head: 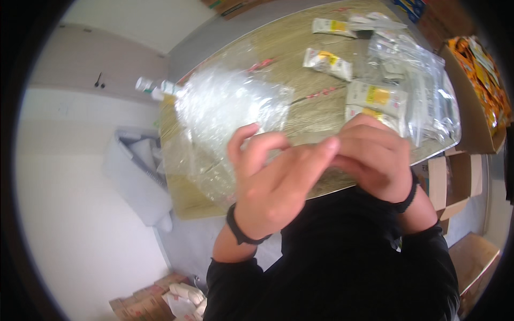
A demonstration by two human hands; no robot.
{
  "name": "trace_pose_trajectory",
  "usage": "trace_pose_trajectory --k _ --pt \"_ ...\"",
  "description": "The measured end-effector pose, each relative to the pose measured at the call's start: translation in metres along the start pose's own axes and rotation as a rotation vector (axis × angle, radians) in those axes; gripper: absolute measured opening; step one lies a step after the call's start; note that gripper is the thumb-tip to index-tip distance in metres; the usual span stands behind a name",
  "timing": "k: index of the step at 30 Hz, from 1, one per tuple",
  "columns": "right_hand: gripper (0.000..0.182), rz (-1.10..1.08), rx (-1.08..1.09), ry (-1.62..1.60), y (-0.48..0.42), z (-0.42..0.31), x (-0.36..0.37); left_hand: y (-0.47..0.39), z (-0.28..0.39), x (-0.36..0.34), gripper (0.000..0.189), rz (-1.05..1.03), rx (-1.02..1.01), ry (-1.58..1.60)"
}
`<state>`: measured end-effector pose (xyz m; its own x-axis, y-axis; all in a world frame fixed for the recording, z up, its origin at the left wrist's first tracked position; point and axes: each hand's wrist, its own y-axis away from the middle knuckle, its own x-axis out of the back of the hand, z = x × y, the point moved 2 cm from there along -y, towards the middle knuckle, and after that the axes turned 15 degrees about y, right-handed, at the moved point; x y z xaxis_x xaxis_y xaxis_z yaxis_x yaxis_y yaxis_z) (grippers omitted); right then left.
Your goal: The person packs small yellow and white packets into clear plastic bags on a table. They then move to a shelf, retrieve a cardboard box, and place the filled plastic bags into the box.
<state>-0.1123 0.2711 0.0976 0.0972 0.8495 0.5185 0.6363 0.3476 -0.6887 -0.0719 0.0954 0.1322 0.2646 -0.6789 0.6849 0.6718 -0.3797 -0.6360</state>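
Above the near edge of a wood-patterned table, my left hand has its fingers curled and its thumb side against my right hand. The right fingers are bent together; whether something thin is pinched between the hands cannot be told. A pile of clear plastic bags lies beyond and left of my left hand. Near my right fingertips lie white-and-yellow packets, one partly hidden by the hand. Another white packet lies farther back, with one more behind it. Clear zip bags with packets inside rest at the right.
An open carton of orange packets stands beyond the table's right edge, with an open cardboard box lower down. White-and-green containers are at the left table edge, near a grey bin. Cardboard boxes sit at lower left.
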Motion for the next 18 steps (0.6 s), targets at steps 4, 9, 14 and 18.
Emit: trace_pose_trajectory --k 4,9,14,18 --pt "0.029 -0.003 -0.011 0.046 0.006 0.004 0.010 0.000 0.004 0.001 0.040 -0.042 0.058 -0.007" --pt "0.025 0.086 -0.061 0.040 0.012 0.013 0.023 0.006 -0.008 0.016 0.027 -0.129 0.086 -0.076" --pt "0.021 0.134 -0.018 0.033 0.014 0.018 0.024 0.015 -0.014 0.016 0.015 -0.126 0.177 0.028" --pt "0.018 0.133 -0.095 -0.064 0.013 0.032 0.030 0.013 -0.023 0.018 0.016 -0.073 0.282 0.133"
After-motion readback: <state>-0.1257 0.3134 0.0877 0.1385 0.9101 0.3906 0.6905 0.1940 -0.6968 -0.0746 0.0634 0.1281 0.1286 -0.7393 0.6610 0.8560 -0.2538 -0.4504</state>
